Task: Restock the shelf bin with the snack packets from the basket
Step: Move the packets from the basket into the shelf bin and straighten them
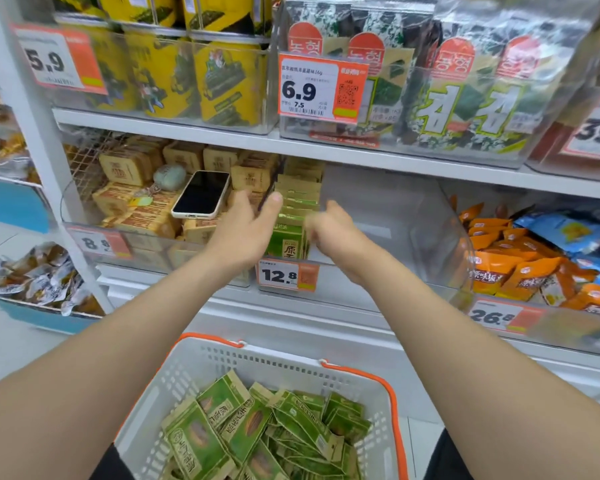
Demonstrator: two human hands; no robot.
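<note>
Right now both hands are up at the mid shelf, one on either side of a row of green snack packets (pixel 293 216); the row stands on edge at the left end of the clear shelf bin (pixel 413 216), behind a 12.8 price tag (pixel 286 275) on the bin's front.

Left hand (pixel 245 233) is against the row's left side; fingers straight & relaxed, thumb up near the row's top, gripping nothing.

Right hand (pixel 336 233) is at the row's right side; its fingers are smeared by blur, so can't tell if they pinch a packet or just push.

Basket (pixel 392 393), white w/ orange handles, sits low between the forearms; a loose heap of the same green packets (pixel 257 431) lies inside it.

Next bin to the left holds tan packets (pixel 125 168); a phone (pixel 201 194) lies screen-up on top of them.

Bin to the right holds orange packets (pixel 499 268) & blue packets (pixel 568 233).

Shelf above carries yellow packs (pixel 222 81) & seaweed packs (pixel 482 98).
</note>
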